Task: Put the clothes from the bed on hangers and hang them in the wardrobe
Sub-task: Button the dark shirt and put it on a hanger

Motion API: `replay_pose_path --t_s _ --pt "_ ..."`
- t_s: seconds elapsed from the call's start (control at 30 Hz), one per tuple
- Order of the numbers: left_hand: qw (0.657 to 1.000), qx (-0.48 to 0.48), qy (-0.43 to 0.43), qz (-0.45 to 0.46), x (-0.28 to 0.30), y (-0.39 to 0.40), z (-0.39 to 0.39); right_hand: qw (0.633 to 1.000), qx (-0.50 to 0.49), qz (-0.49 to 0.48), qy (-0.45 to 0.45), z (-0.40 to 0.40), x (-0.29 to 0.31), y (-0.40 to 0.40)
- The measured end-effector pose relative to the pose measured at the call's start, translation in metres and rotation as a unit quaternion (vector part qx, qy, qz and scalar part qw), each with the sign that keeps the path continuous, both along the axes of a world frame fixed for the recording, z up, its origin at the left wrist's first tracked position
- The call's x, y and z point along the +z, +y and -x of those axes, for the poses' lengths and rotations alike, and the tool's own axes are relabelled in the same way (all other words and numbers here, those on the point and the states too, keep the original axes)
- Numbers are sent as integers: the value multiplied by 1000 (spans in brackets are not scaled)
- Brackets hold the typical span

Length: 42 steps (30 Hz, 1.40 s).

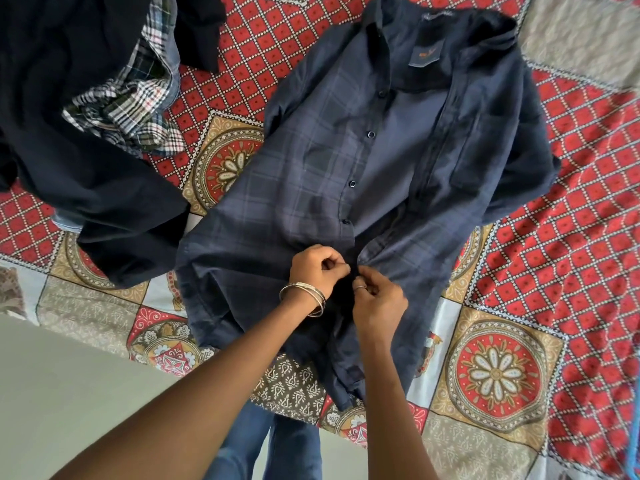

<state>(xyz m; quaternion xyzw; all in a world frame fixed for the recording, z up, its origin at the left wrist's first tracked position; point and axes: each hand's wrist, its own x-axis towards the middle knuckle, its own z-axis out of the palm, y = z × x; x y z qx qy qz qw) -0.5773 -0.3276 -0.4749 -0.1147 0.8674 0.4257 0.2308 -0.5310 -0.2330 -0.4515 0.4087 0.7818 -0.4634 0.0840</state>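
Navy checked button-up cotton shirt (374,174) lies flat, front open, on red patterned bedspread (571,237), w/ left hand (317,268) & right hand (377,303) each pinching 1 placket edge near hem, fingers curled.

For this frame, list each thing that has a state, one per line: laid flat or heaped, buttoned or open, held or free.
Navy check shirt: spread flat on the bed, collar away from the person, front mostly unbuttoned.
Left hand: pinches the shirt's placket.
Right hand: pinches the opposite front edge.
Dark garment: heaped, untouched.
Plaid shirt: crumpled in the heap.
Bedspread: spread under the clothes.
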Motion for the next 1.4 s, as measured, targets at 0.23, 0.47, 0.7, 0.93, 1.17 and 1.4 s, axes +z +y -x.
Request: replay_pose_path --t_s 0.23,0.47,0.7,0.93,1.17,1.4 --pt "998 -40 -48 -18 3 4 10 999 36 33 13 -1 0 12" --pt "994 -30 -107 -11 5 10 11 997 67 39 -10 4 1 20" --pt "993 -17 -113 -19 9 12 13 992 127 3 -11 4 -7 21" --pt "991 -26 -130 -24 9 13 17 992 124 -5 -2 4 -10 24" --pt "985 -61 -159 -30 12 10 24 984 64 164 -26 8 -23 40" --pt "988 -45 -147 11 12 17 21 957 12 279 -81 23 -28 49"
